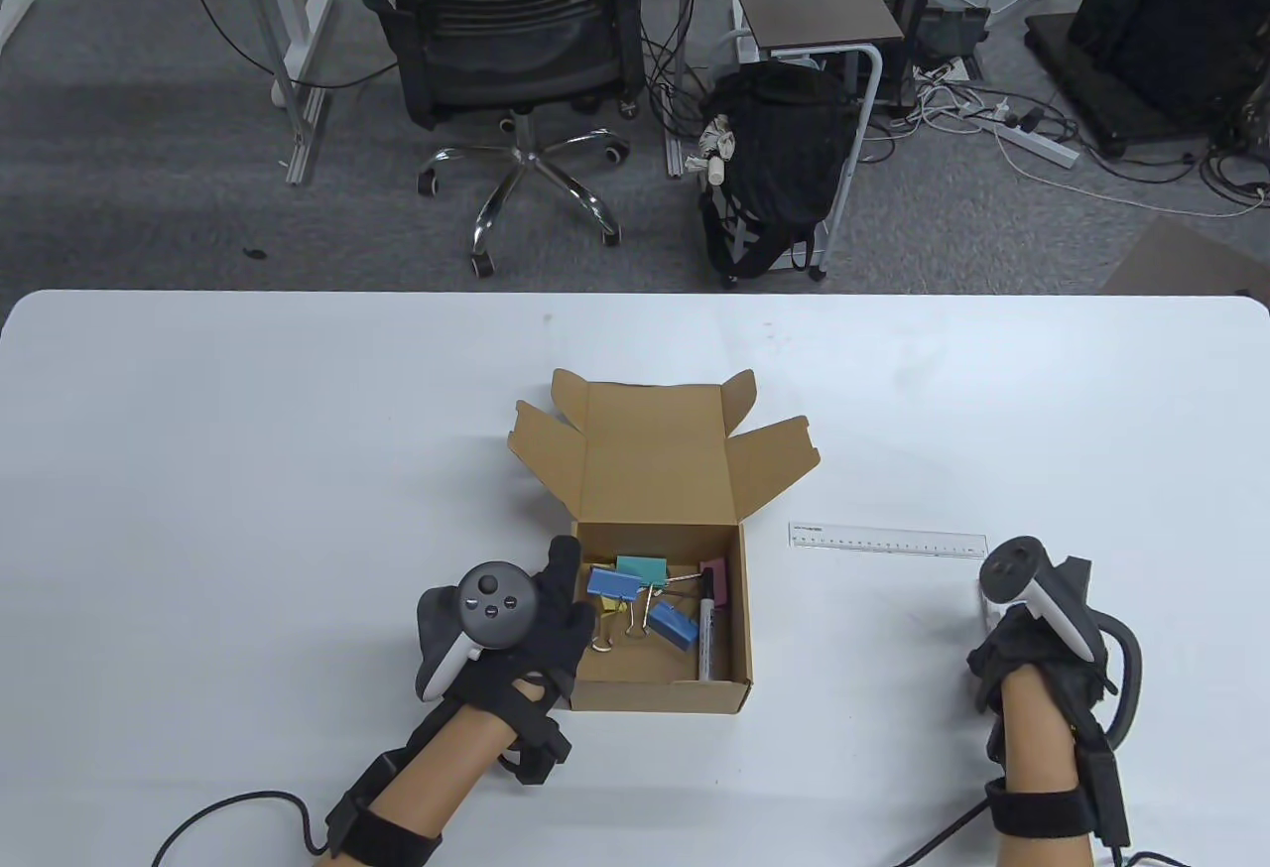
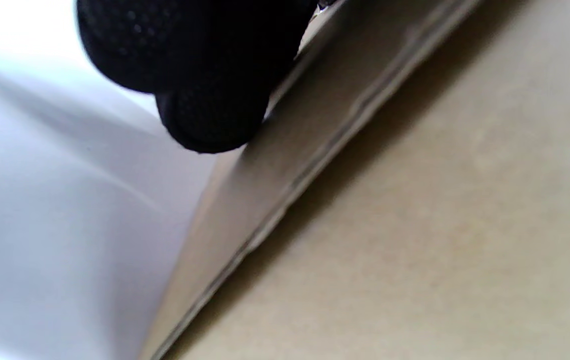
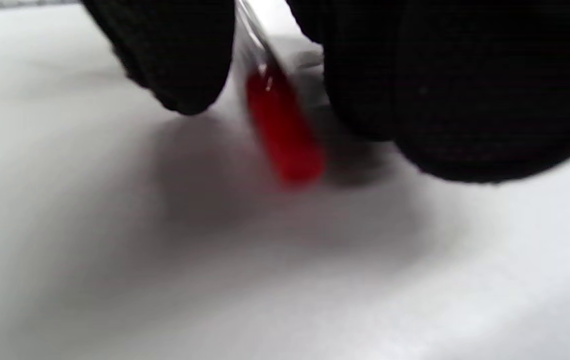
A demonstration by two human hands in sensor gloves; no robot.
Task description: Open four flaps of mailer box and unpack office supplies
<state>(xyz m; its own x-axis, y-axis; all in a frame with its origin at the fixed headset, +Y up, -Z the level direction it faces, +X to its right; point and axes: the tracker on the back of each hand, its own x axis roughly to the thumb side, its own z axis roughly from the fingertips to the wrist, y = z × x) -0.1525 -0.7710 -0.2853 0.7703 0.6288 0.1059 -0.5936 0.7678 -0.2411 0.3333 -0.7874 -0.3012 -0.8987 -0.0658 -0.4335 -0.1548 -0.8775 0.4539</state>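
Observation:
The brown mailer box (image 1: 660, 698) stands open at mid table with its lid and side flaps spread back. Inside lie coloured binder clips (image 1: 635, 589), a black-and-white marker (image 1: 706, 629) and a pink item (image 1: 716, 579). My left hand (image 1: 571, 609) holds the box's left wall, with the thumb along the outside. In the left wrist view a fingertip (image 2: 205, 75) presses against the cardboard edge (image 2: 315, 150). My right hand (image 1: 1002, 649) is at the right, down on the table. Its fingers (image 3: 175, 55) pinch a red-ended pen (image 3: 282, 135) that touches the tabletop.
A clear ruler (image 1: 888, 541) lies on the table right of the box, just beyond my right hand. The white table (image 1: 248, 470) has open surface to the left and behind the box. An office chair (image 1: 516, 34) and a side table stand on the floor beyond.

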